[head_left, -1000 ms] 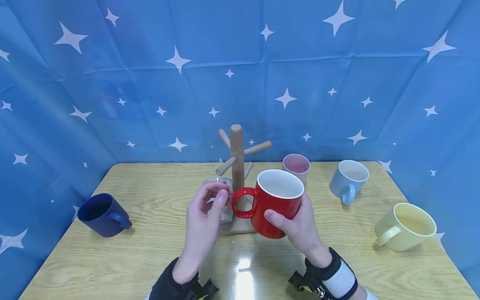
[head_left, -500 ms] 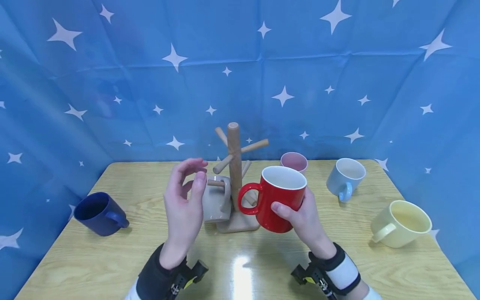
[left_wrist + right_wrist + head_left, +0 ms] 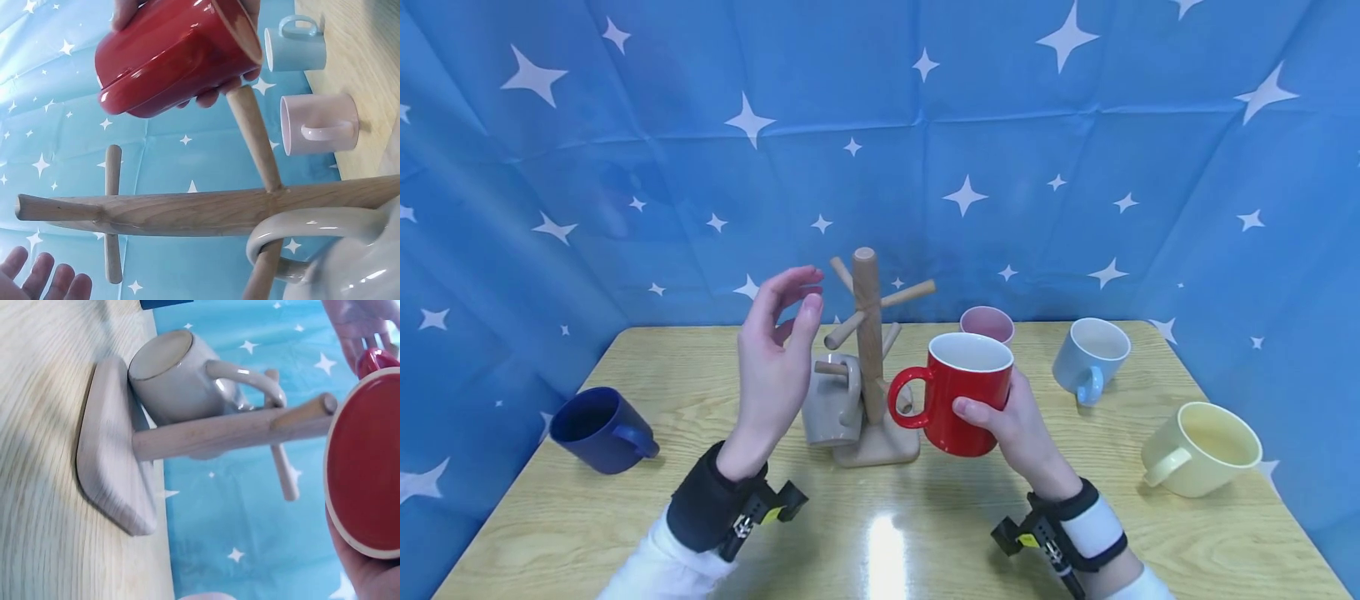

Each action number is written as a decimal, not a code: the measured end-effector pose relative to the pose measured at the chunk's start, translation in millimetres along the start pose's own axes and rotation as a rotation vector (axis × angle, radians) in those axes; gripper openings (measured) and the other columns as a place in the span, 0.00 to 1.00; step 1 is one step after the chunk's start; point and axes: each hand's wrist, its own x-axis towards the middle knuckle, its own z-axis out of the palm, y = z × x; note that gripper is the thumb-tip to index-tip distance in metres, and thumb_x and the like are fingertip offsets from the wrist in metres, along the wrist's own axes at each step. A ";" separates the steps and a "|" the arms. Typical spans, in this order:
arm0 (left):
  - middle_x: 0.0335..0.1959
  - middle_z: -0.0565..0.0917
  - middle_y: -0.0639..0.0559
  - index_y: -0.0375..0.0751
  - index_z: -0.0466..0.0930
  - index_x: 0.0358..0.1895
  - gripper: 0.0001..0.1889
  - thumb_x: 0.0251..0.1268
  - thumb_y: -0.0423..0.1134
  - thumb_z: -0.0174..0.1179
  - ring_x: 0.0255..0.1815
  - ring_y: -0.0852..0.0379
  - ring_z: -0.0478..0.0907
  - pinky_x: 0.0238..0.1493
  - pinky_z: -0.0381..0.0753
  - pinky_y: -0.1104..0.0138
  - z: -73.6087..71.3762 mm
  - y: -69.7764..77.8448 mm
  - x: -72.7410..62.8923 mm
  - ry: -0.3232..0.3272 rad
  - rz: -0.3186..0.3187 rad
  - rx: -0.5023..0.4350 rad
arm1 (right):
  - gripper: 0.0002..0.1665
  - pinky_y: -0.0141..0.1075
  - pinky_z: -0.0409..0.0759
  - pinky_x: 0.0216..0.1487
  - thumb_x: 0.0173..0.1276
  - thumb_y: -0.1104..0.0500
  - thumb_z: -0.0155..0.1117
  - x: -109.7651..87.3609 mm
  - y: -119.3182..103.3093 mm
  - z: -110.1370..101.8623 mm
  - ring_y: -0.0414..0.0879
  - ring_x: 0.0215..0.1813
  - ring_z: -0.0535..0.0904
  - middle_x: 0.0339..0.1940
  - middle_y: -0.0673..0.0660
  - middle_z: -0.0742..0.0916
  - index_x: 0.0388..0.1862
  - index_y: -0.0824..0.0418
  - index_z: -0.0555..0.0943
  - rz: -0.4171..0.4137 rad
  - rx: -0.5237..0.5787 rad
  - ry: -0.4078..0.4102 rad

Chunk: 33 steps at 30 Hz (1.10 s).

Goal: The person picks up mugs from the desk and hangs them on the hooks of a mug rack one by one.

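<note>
A red mug [image 3: 967, 400] with a white inside is held up in my right hand [image 3: 1022, 429], thumb on its near side and fingers behind. Its handle points left, toward the wooden mug tree [image 3: 868, 358]. A grey mug [image 3: 832, 412] hangs by its handle from a lower left peg of the tree; the left wrist view shows that peg passing through the handle [image 3: 312, 224]. My left hand [image 3: 771, 367] is raised left of the tree, fingers loosely bent and holding nothing. In the right wrist view the red mug's base [image 3: 369, 465] faces the camera.
A dark blue mug [image 3: 598, 429] stands at the left of the wooden table [image 3: 700, 500]. On the right are a pink mug [image 3: 987, 323], a light blue mug [image 3: 1090, 358] and a pale yellow mug [image 3: 1202, 450]. A blue star-patterned cloth [image 3: 880, 192] hangs behind.
My left hand has moved away from the grey mug, to the left and upward, and its fingers have spread. The red mug in my right hand has shifted slightly right and up.
</note>
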 end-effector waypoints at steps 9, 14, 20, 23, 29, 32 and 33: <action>0.67 0.81 0.40 0.36 0.73 0.72 0.21 0.81 0.34 0.54 0.69 0.48 0.79 0.67 0.80 0.63 6.2 1.8 20.4 -0.059 -0.011 0.021 | 0.41 0.36 0.88 0.52 0.61 0.61 0.71 3.3 8.0 -3.8 0.40 0.59 0.81 0.56 0.38 0.83 0.71 0.64 0.65 0.060 -0.028 -0.017; 0.69 0.80 0.39 0.35 0.72 0.73 0.22 0.81 0.35 0.54 0.70 0.47 0.78 0.70 0.79 0.51 11.0 1.1 26.5 -0.106 -0.032 0.005 | 0.41 0.37 0.88 0.53 0.63 0.59 0.71 4.9 12.7 -4.8 0.41 0.60 0.80 0.58 0.41 0.82 0.72 0.64 0.64 0.088 -0.022 -0.031; 0.68 0.81 0.41 0.36 0.73 0.72 0.21 0.82 0.37 0.54 0.69 0.48 0.79 0.70 0.80 0.52 15.9 1.5 31.1 -0.139 -0.052 0.012 | 0.43 0.38 0.88 0.55 0.63 0.61 0.71 5.1 16.7 -2.2 0.48 0.63 0.78 0.64 0.54 0.80 0.73 0.62 0.62 0.137 -0.015 -0.028; 0.67 0.81 0.43 0.39 0.74 0.72 0.21 0.82 0.38 0.55 0.69 0.48 0.80 0.71 0.80 0.52 17.7 2.3 33.0 -0.156 -0.064 0.022 | 0.43 0.39 0.87 0.55 0.62 0.62 0.71 5.5 19.0 -0.7 0.50 0.64 0.78 0.67 0.62 0.78 0.74 0.63 0.62 0.146 -0.016 -0.033; 0.62 0.85 0.42 0.40 0.77 0.70 0.20 0.80 0.38 0.57 0.63 0.50 0.83 0.67 0.84 0.58 19.8 3.3 37.1 -0.188 -0.096 0.029 | 0.43 0.40 0.87 0.56 0.63 0.61 0.70 6.8 23.3 0.7 0.51 0.64 0.78 0.69 0.67 0.77 0.74 0.63 0.62 0.155 -0.016 -0.042; 0.59 0.86 0.42 0.41 0.79 0.68 0.19 0.79 0.38 0.59 0.59 0.50 0.84 0.59 0.85 0.69 20.6 3.8 38.9 -0.199 -0.111 0.031 | 0.43 0.41 0.86 0.57 0.63 0.61 0.70 7.4 24.2 1.0 0.51 0.65 0.78 0.69 0.67 0.77 0.74 0.62 0.62 0.168 -0.012 -0.039; 0.59 0.86 0.42 0.41 0.80 0.68 0.19 0.78 0.37 0.60 0.58 0.50 0.85 0.57 0.84 0.72 20.8 3.9 39.2 -0.201 -0.115 0.029 | 0.43 0.42 0.86 0.57 0.63 0.61 0.70 7.5 24.2 1.2 0.51 0.65 0.78 0.69 0.66 0.77 0.74 0.62 0.62 0.176 -0.011 -0.039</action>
